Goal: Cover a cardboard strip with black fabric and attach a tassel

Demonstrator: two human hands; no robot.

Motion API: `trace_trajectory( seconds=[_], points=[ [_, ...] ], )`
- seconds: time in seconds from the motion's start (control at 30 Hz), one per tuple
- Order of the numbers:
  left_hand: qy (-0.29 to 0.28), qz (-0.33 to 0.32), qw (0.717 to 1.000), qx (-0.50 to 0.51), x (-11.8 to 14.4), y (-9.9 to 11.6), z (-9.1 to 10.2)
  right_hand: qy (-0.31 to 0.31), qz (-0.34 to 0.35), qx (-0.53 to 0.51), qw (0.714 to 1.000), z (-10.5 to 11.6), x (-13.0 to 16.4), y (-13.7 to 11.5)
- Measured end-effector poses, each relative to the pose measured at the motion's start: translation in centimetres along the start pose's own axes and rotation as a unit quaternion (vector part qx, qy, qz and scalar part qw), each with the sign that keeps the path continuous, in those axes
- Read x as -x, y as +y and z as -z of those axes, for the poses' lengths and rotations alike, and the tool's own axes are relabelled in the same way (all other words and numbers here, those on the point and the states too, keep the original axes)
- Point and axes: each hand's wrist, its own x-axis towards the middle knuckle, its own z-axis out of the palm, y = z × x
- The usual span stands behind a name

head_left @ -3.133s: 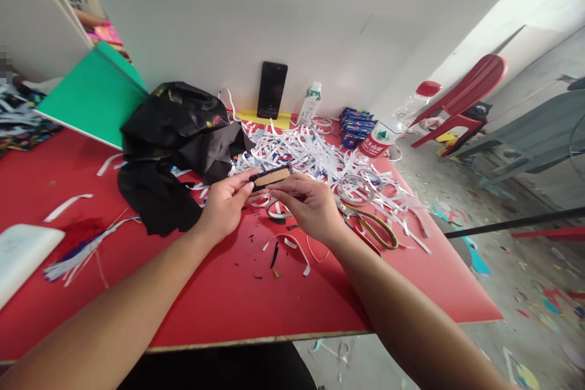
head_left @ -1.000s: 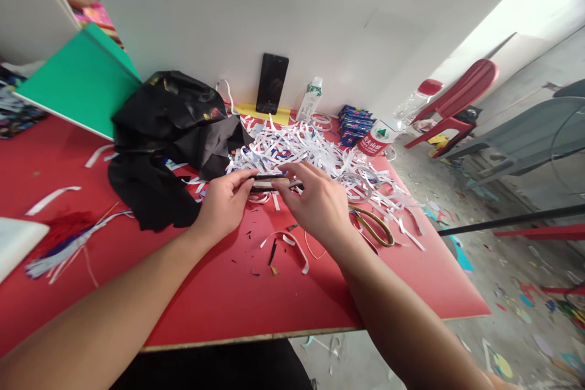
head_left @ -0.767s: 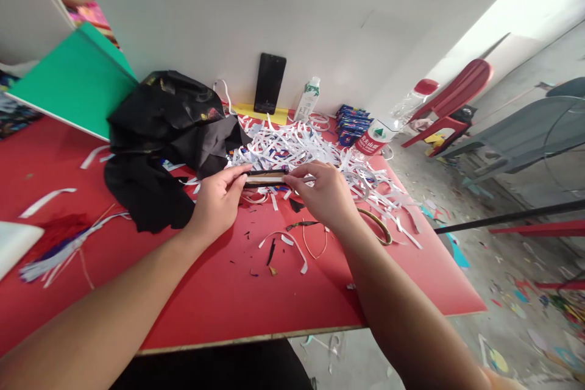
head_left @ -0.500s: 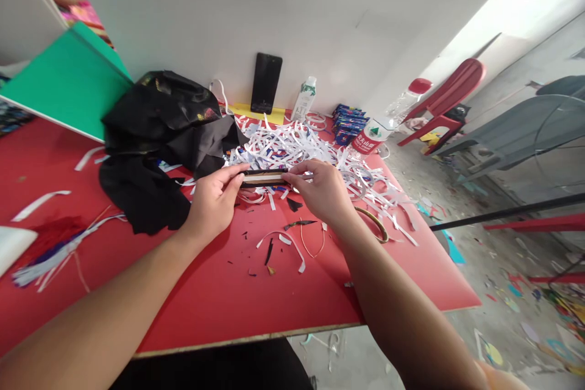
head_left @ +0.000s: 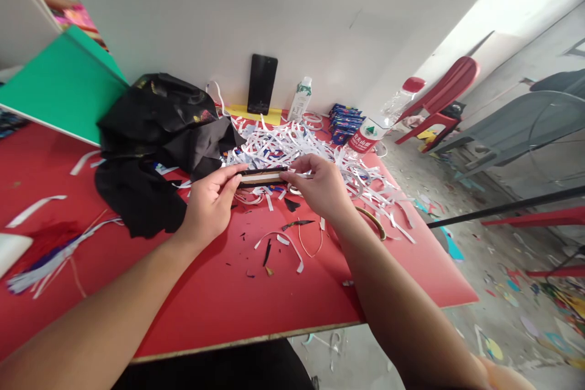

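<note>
My left hand and my right hand hold between them a small flat black-edged card piece, seen nearly edge-on, a little above the red table. The left fingers pinch its left end and the right fingers pinch its right end. A pile of white paper strips lies just behind the hands. Small black offcuts lie on the table under the hands.
Black fabric is heaped at the left, with a green board beyond it. A phone leans on the wall beside a small carton, blue packets and a bottle. Scissors lie right of my wrist. Red chair stands beyond.
The card piece has turned from showing its brown face to lying nearly edge-on between my fingers. My right hand lifted off the scissors area toward the piece's right end. The view drifted slightly.
</note>
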Motion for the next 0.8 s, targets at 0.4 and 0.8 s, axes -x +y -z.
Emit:
trace_trajectory(
  seconds=[0.4,0.8],
  points=[
    [-0.074,0.161,0.965,0.191,-0.3,-0.3,-0.8,-0.067,0.121,-0.018,0.990,-0.2,0.7,-0.3],
    [-0.283,0.118,0.940,0.148,0.7,0.4,-1.0,-0.083,0.333,0.025,0.939,-0.2,1.4,-0.3]
  ],
)
